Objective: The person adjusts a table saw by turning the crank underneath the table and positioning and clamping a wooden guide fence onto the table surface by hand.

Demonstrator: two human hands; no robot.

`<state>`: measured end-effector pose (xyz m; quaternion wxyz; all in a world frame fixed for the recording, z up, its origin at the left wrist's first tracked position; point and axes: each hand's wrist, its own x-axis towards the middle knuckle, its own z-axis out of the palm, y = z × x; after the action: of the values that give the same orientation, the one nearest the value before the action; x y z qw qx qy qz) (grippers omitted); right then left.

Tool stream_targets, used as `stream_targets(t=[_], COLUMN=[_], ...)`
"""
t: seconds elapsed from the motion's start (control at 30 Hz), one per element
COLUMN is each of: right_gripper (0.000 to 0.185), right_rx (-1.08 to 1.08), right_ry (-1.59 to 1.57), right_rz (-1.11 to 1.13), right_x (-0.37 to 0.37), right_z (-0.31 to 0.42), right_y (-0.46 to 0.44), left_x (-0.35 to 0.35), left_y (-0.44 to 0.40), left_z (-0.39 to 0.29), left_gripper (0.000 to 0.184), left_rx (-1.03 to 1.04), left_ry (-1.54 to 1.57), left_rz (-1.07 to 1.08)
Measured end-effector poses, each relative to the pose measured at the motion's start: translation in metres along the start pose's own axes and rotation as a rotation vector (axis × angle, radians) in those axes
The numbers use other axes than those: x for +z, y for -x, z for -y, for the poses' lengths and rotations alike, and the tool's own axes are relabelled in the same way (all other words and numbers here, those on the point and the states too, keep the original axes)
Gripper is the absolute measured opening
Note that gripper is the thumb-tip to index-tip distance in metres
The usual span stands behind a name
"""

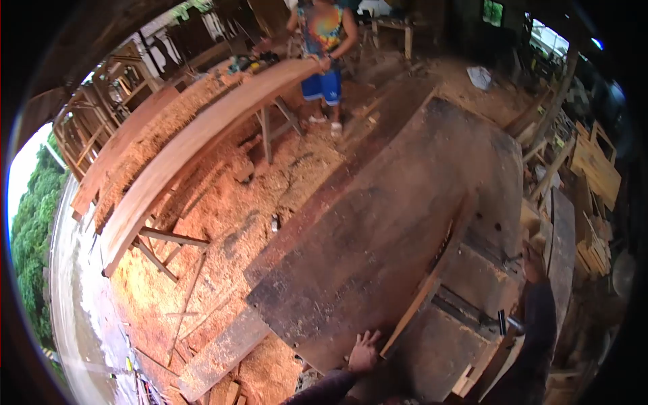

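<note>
My left hand [364, 351] lies on the near edge of a large dark worktable [351, 250], fingers spread, beside the near end of a long wooden strip [432, 287]. The strip runs at a slant across the tabletop. At the table's right edge, my right hand [533, 263] is closed around the end of a bar clamp [496, 251]; its fingers are partly hidden. A second bar clamp [466, 314] lies nearer to me, its dark end jutting past the edge. Both clamps lie across a flat board [479, 277] beside the strip.
Left of the table, a long curved plank [216, 125] rests on wooden trestles [266, 131]. A person [324, 54] in blue shorts stands at its far end. Sawdust [229, 270] covers the floor. Scrap wood [594, 175] is piled at right; a loose board [223, 351] lies at lower left.
</note>
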<state>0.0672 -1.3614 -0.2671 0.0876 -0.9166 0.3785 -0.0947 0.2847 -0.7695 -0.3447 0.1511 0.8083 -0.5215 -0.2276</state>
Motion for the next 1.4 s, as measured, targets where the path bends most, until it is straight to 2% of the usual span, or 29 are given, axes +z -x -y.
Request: stream_targets(t=[0.03, 0.07, 0.1, 0.13, 0.17, 0.2, 0.23, 0.27, 0.33, 0.37, 0.43, 0.53, 0.6, 0.67, 0.73, 0.77, 0.83, 0.87, 0.93, 0.97, 1.0, 1.03, 1.1, 1.17, 1.23, 1.27, 1.33, 1.37, 1.4], right_gripper=[0.047, 0.051, 0.057, 0.066, 0.067, 0.061, 0.055, 0.055, 0.038, 0.038, 0.026, 0.028, 0.03, 0.032, 0.046, 0.049, 0.055, 0.057, 0.06, 0.06, 0.058, 0.057, 0.052, 0.047, 0.035, 0.035, 0.038, 0.022, 0.022], right_rx=[-0.149, -0.263, -0.383, -0.418, -0.549, -0.499, -0.452, -0.457, -0.492, -0.5, -0.491, -0.362, -0.454, 0.113, 0.041, -0.057, 0.035, 0.227, 0.437, 0.439, 0.425, 0.402, 0.366, 0.323, -0.166, -0.181, -0.567, -0.657, -0.67], right_ry=[0.252, 0.369, 0.487, 0.535, 0.485, 0.494, 0.501, 0.51, 0.68, 0.683, 0.827, 0.731, 0.739, 0.385, 0.375, 0.343, 0.342, 0.369, 0.251, 0.253, 0.282, 0.309, 0.332, 0.357, 0.304, 0.307, 0.153, 0.167, 0.164], right_rz=[0.039, 0.025, 0.036, 0.046, 0.03, 0.081, 0.089, 0.134, 0.288, 0.305, 0.166, 0.197, 0.198, 0.237, 0.043, 0.157, 0.273, 0.269, 0.376, 0.367, 0.228, 0.088, 0.043, -0.003, -0.003, 0.002, 0.116, 0.2, 0.203], right_x=[-0.036, -0.039, -0.038, -0.041, -0.031, -0.041, -0.048, -0.05, -0.046, -0.039, -0.02, -0.003, 0.003, 0.002, -0.008, 0.003, 0.002, -0.006, -0.003, 0.001, 0.007, 0.01, 0.011, 0.01, 0.004, -0.001, -0.019, -0.022, -0.025], right_z=[0.039, 0.033, 0.022, 0.024, -0.007, 0.011, 0.044, 0.043, 0.045, 0.044, 0.037, 0.007, -0.011, 0.015, 0.093, 0.08, 0.097, 0.14, 0.162, 0.167, 0.171, 0.173, 0.177, 0.175, 0.159, 0.155, 0.162, 0.164, 0.187], right_y=[0.014, 0.012, 0.014, 0.011, -0.001, 0.004, 0.0, -0.005, -0.019, -0.021, -0.021, -0.032, -0.032, -0.026, 0.03, 0.047, 0.092, 0.121, 0.148, 0.159, 0.165, 0.167, 0.168, 0.168, 0.176, 0.174, 0.169, 0.163, 0.158], left_x=[0.019, -0.005, 0.018, 0.007, -0.011, 0.012, 0.011, 0.007, -0.003, -0.009, -0.019, -0.015, -0.021, -0.014, -0.012, -0.015, -0.025, -0.025, -0.021, -0.029, -0.027, -0.022, -0.021, -0.021, -0.023, -0.022, -0.015, -0.013, -0.014], left_y=[0.001, -0.001, 0.002, 0.0, -0.001, 0.002, 0.002, 0.002, 0.001, -0.001, -0.003, -0.001, -0.002, -0.005, -0.003, -0.002, -0.001, -0.001, -0.003, -0.002, -0.002, -0.003, 0.0, -0.001, -0.001, 0.0, 0.0, -0.002, -0.002], left_z=[0.011, 0.003, 0.011, 0.003, -0.006, -0.003, -0.001, 0.0, -0.004, -0.005, -0.006, -0.007, -0.01, -0.006, -0.007, -0.009, -0.012, -0.011, -0.012, -0.015, -0.015, -0.014, -0.015, -0.016, -0.017, -0.018, -0.016, -0.013, -0.011], left_gripper=[0.041, 0.04, 0.041, 0.047, 0.057, 0.065, 0.067, 0.07, 0.073, 0.076, 0.076, 0.073, 0.072, 0.076, 0.073, 0.073, 0.07, 0.07, 0.069, 0.07, 0.07, 0.07, 0.069, 0.052, 0.051, 0.05, 0.053, 0.056, 0.056], left_rx=[0.03, 0.028, 0.031, 0.015, -0.015, -0.054, -0.04, -0.026, -0.038, -0.03, -0.012, -0.005, 0.007, 0.006, 0.024, 0.02, 0.018, 0.021, 0.019, 0.038, 0.041, 0.046, 0.035, 0.056, 0.044, 0.045, 0.05, 0.063, 0.05], left_ry=[-0.002, -0.075, -0.097, -0.03, 0.045, 0.048, 0.096, 0.132, 0.14, 0.118, 0.132, 0.167, 0.138, 0.11, 0.105, 0.111, 0.096, 0.097, 0.151, 0.175, 0.175, 0.151, 0.126, 0.15, 0.161, 0.167, 0.155, 0.134, 0.134], left_rz=[-0.019, 0.098, -0.004, -0.067, -0.051, -0.151, -0.124, -0.113, -0.053, -0.013, -0.013, -0.079, -0.114, -0.088, -0.131, -0.146, -0.124, -0.132, -0.212, -0.249, -0.258, -0.278, -0.311, -0.376, -0.382, -0.373, -0.381, -0.391, -0.397])
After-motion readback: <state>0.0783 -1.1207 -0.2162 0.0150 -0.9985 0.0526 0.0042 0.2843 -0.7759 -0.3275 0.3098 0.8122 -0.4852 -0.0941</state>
